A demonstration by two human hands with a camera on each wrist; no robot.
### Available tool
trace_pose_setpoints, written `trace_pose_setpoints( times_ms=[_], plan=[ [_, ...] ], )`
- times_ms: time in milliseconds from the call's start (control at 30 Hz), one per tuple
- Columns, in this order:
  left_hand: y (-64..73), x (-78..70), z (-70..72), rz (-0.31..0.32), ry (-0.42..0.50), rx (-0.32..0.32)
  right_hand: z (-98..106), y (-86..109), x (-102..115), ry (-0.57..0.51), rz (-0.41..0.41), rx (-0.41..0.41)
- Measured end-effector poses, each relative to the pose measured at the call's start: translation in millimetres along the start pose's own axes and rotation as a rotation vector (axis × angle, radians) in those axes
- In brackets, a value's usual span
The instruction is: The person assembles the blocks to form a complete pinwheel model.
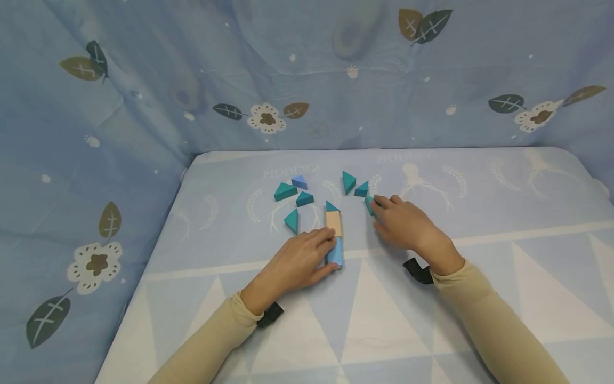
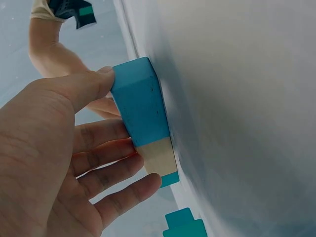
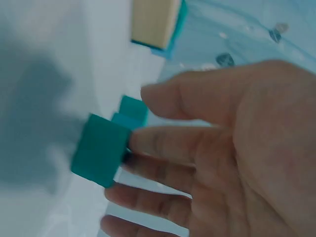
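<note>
A column of blocks lies on the table: a light blue block (image 1: 336, 255) nearest, a natural wood block (image 1: 333, 222) beyond it, and a teal triangular block (image 1: 331, 206) at the far end. My left hand (image 1: 303, 257) rests along the column's left side. Its thumb touches the near end of the blue block, and its fairly straight fingers (image 2: 121, 165) lie against the blue and wood blocks. To the right, my right hand (image 1: 404, 223) touches another teal triangular block (image 1: 369, 205) with its fingertips; in the right wrist view the thumb stands apart from that block.
Two teal triangular blocks (image 1: 348, 182) lie just beyond my right hand. Left of the column are several more: a blue-violet triangle (image 1: 299, 182) and teal ones (image 1: 292, 220). A patterned cloth covers the table (image 1: 384, 320); a blue curtain (image 1: 316, 64) hangs behind it.
</note>
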State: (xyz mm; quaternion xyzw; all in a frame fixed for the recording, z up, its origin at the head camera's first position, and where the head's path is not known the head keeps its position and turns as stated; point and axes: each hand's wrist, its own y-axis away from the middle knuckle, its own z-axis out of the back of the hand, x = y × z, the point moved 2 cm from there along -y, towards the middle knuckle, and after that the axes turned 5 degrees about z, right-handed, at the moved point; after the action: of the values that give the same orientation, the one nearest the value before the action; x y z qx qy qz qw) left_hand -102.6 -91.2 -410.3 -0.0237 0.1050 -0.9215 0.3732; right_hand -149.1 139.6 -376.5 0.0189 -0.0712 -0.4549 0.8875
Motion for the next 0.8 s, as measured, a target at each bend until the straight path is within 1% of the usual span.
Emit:
trace_pose_setpoints(
  times_ms=[67,133,400,500,700,800],
  plan=[
    [-0.8,-0.4,-0.3,-0.001,-0.003,-0.002,-3,1.7,2,0.045,0.008,-0.045],
    [-1.2,-0.8,-0.6,-0.001,-0.005,-0.003,-6,2.4,4,0.069,0.005,-0.07],
    [-0.9,-1.9,-0.3,0.004,-0.003,0.007,-10,-0.2,1,0.071,0.001,-0.096],
    [-1.5,-2.1,0.4,0.006,-0.004,0.0,-13,-3.6,1,0.086,0.009,-0.127],
    [-2.7,-2.5,0.7,0.008,0.002,-0.013,-19,-9.9,0,0.121,0.049,-0.218],
    [-3.5,-3.1,0.5,0.007,0.004,-0.009,-21,-11.2,-1,0.126,0.056,-0.234]
  ],
)
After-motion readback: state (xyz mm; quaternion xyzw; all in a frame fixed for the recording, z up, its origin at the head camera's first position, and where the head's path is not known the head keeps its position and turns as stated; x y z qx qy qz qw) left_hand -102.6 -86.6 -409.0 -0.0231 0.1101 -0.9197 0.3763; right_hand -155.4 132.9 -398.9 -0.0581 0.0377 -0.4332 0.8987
